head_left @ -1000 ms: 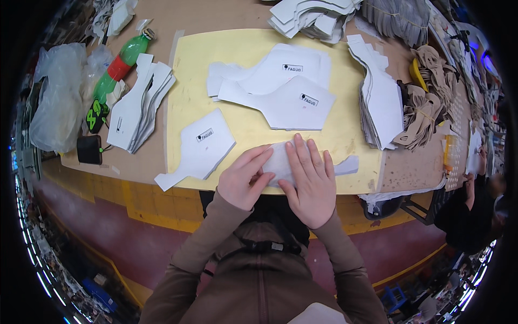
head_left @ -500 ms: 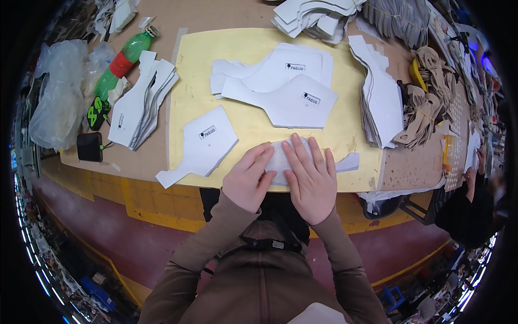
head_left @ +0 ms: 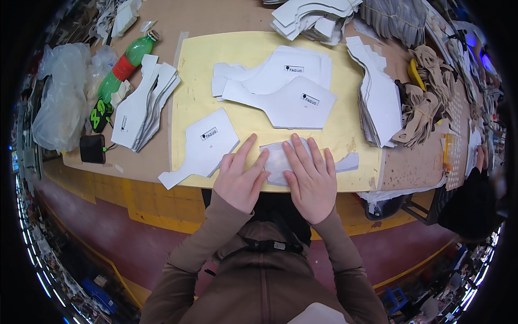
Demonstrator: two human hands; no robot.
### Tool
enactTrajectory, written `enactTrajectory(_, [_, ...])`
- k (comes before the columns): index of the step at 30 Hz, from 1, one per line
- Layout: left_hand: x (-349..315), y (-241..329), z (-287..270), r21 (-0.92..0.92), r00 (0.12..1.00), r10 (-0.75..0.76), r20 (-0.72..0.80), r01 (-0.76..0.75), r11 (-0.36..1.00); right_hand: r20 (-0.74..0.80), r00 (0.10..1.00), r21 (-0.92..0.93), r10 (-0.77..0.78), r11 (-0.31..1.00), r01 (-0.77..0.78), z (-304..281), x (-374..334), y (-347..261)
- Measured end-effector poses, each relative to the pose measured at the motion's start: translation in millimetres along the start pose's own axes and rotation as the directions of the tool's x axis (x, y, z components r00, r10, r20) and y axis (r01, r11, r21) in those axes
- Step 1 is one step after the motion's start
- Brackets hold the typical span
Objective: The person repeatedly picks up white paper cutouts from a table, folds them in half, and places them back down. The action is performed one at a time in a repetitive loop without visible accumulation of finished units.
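A thin greyish-white cut piece [head_left: 276, 163] lies on the yellow sheet [head_left: 253, 136] near the table's front edge. Flat on its right part rests my right hand [head_left: 311, 181], fingers stretched out; a narrow tail of the piece shows to the right of it. My left hand [head_left: 241, 175] is at the piece's left edge, fingers spread apart and holding nothing. Left of that hand lies a white cut piece [head_left: 211, 141] with a small printed label. Beyond my hands are a similar labelled piece [head_left: 286, 102] and several overlapping white pieces [head_left: 299, 56].
Stacks of white pieces stand at left [head_left: 143, 110] and right [head_left: 375, 97]. Further left are a green bottle [head_left: 110, 83], a plastic bag [head_left: 59, 102] and a black case [head_left: 93, 149]. Tan bundled pieces [head_left: 423, 105] lie at right. A person [head_left: 469, 202] in black is at far right.
My left hand has slid left toward the edge of the greyish piece and spread its fingers, baring more of the piece. My right hand stays flat in place.
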State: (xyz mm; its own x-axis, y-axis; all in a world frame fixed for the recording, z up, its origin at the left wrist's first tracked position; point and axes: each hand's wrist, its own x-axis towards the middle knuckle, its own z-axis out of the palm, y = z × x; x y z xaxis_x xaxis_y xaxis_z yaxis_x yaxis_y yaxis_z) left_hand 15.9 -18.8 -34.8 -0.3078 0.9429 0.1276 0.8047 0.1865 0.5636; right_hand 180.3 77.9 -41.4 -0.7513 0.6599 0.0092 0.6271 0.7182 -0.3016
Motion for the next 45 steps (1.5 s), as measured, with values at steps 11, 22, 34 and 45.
enactTrajectory(11, [5, -26, 5, -0.368, 0.899, 0.43, 0.082, -0.374, 0.851, -0.256, 0.948, 0.7, 0.188, 0.713, 0.048, -3, -14, 31])
enactTrajectory(22, [26, -43, -14, -0.285, 0.762, 0.606, 0.228, -0.543, 0.79, -0.258, 0.96, 0.731, 0.113, 0.673, 0.117, 0, -16, 39])
enactTrajectory(34, [14, -19, 4, -0.199, 0.92, 0.39, -0.023, -0.387, 0.9, -0.216, 0.973, 0.58, -0.08, 0.791, 0.194, 0, -18, 31])
enactTrajectory(45, [11, -12, 7, -0.295, 0.968, 0.248, 0.036, -0.227, 0.928, -0.226, 0.973, 0.502, -0.049, 0.85, 0.16, -8, -13, 26])
